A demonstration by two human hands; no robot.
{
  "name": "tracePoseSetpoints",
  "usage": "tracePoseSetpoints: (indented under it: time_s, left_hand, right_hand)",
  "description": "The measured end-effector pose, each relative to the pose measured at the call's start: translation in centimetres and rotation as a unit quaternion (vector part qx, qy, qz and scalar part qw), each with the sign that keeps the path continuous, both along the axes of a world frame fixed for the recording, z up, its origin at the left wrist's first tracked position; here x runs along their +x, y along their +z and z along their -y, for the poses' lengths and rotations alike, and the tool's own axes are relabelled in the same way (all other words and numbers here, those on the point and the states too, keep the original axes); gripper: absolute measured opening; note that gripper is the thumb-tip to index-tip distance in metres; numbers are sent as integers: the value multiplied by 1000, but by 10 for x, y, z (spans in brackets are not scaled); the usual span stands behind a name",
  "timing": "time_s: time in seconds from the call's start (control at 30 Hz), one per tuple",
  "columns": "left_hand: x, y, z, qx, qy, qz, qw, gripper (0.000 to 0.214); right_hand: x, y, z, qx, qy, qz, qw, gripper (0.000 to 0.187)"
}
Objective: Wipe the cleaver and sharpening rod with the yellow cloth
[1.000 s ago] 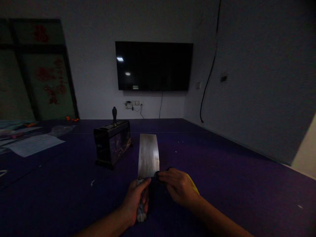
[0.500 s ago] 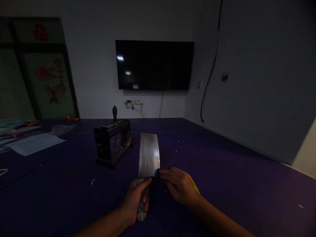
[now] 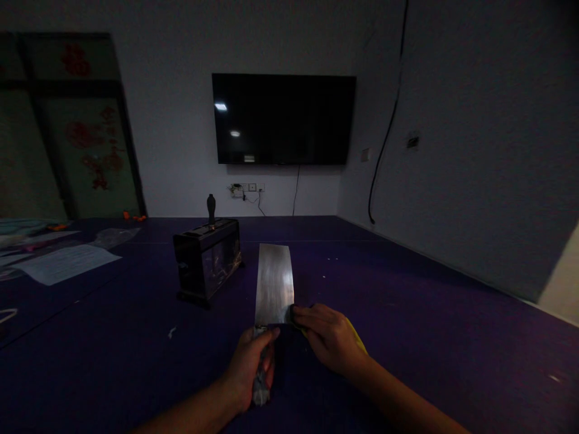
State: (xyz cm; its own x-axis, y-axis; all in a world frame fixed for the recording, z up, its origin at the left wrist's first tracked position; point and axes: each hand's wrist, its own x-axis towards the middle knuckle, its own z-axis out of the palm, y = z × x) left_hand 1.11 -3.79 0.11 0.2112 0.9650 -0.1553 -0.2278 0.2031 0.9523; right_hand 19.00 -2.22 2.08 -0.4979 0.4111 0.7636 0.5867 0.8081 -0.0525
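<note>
My left hand (image 3: pixel 253 364) is wrapped round the handle (image 3: pixel 261 390) of a cleaver, thumb lying at the base of the blade. The handle looks covered in clear plastic wrap. The broad steel blade (image 3: pixel 274 283) points away from me. At the blade's right edge, near its lower corner, my right hand (image 3: pixel 332 337) is closed on a black and yellow object (image 3: pixel 356 336). Its dark end (image 3: pixel 292 312) meets the edge, and yellow shows past the far side of the hand. The fingers hide most of it, so its kind is unclear.
A black knife block (image 3: pixel 192 265) with one dark-handled knife (image 3: pixel 211 209) stands left of the cleaver on the purple table (image 3: pixel 407 337). Paper sheets (image 3: pixel 67 263) and clear plastic (image 3: pixel 115 237) lie at the far left. Small white scraps (image 3: pixel 171 332) dot the surface. A television (image 3: pixel 284 120) hangs beyond.
My right hand and the black and yellow object have shifted slightly up along the blade's edge, away from me. The cleaver and my left hand stay nearly still.
</note>
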Motion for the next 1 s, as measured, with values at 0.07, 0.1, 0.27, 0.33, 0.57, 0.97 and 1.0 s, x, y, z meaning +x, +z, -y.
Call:
tracePoseSetpoints:
  time_s: [0.07,0.1,0.27,0.33,0.57,0.97,1.0]
  left_hand:
    - [0,1,0,-6,3,1,1000,47]
    - [0,1,0,-6,6,0,1000,46]
    - [0,3,0,1,9,-5,1000,47]
    - [0,2,0,-2,11,-3,1000,46]
    - [0,0,1,-1,15,-2,1000,45]
    - [2,4,1,-3,22,-4,1000,42]
    - [1,3,1,-2,23,-8,1000,43]
  right_hand:
    - [-1,1,2,8,1,8,1000,33]
    - [-2,1,3,12,1,13,1000,33]
    - [-4,4,6,26,3,27,999,33]
    - [-5,4,7,31,-4,33,999,33]
    - [-7,5,6,48,-47,40,997,34]
    - [-7,1,8,35,0,13,999,33]
    - [-6,0,8,37,-5,12,999,33]
